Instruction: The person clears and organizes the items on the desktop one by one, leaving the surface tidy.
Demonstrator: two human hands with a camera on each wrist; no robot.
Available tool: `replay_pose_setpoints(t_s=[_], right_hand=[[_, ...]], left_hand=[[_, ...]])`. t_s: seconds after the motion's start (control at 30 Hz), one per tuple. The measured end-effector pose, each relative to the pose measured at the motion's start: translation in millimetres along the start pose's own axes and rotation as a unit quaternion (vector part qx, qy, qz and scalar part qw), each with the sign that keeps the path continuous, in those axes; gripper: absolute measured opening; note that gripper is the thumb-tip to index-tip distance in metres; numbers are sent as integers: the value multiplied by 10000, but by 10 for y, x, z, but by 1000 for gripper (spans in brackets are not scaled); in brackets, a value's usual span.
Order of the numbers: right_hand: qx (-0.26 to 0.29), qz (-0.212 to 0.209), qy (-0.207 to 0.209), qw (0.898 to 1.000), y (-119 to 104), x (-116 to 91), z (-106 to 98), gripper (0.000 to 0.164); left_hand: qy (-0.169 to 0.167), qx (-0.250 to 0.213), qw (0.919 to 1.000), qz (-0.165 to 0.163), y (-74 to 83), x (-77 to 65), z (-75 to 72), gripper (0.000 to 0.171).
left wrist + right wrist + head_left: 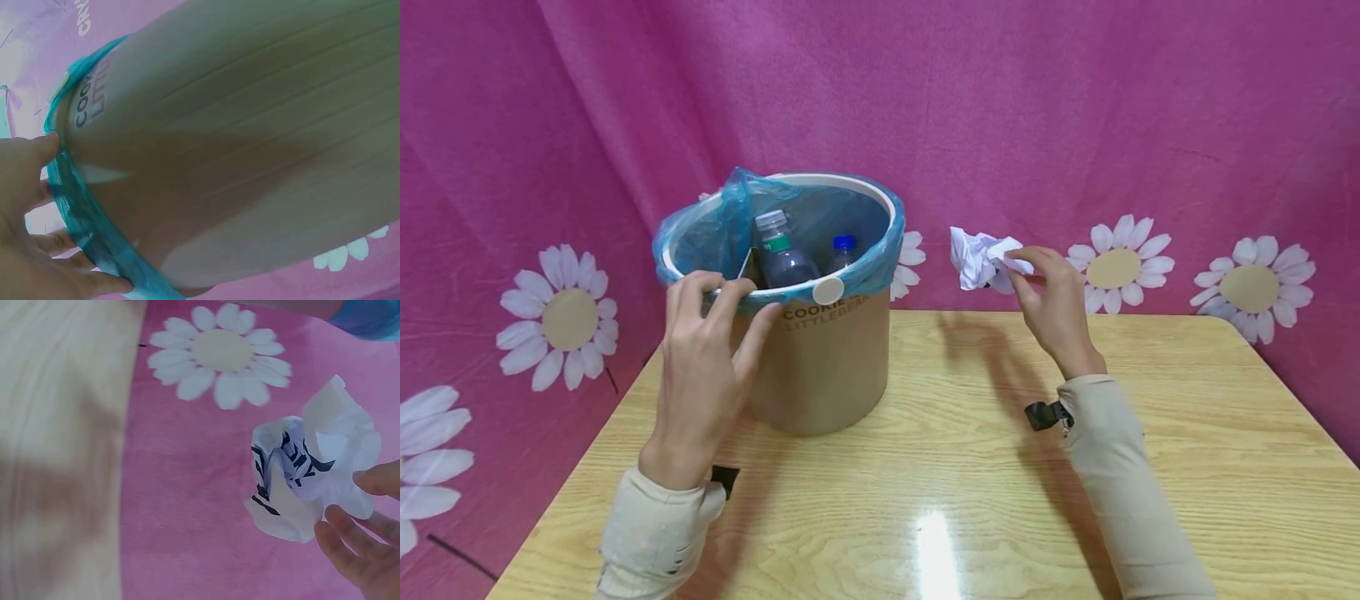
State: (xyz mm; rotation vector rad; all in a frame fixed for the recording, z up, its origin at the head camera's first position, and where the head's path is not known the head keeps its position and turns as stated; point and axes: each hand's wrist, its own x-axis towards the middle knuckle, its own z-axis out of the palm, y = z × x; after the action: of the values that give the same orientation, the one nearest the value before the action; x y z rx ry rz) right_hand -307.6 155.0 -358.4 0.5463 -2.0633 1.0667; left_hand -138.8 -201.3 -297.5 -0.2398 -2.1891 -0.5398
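A beige trash bin [827, 375] with a white rim and a blue plastic liner [891, 242] stands on the left part of the table. My left hand [700, 367] grips its near-left rim, fingers over the edge and thumb at the front; the left wrist view has these fingers [45, 149] on the liner-covered rim. To the right of the bin, my right hand [1056, 304] pinches a crumpled sheet of white paper [977, 258] above the table. Black print shows on the paper [284, 481] in the right wrist view.
Inside the bin are a clear bottle with a white cap [786, 258], a bottle with a blue cap [844, 250] and a flat piece [751, 267] near the left hand. A pink flowered curtain [1000, 108] hangs behind the wooden table [880, 492].
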Motion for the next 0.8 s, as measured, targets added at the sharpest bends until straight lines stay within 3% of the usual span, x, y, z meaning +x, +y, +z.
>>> replay_pose_setpoints(t_s=[0.63, 0.8], right_hand=[[255, -56, 1423, 9895, -519, 158, -516, 20], [292, -364, 1598, 9861, -603, 165, -631, 20]], left_hand=[[-15, -568, 9935, 983, 118, -24, 53, 30], [-43, -639, 9910, 1172, 181, -46, 74, 31]])
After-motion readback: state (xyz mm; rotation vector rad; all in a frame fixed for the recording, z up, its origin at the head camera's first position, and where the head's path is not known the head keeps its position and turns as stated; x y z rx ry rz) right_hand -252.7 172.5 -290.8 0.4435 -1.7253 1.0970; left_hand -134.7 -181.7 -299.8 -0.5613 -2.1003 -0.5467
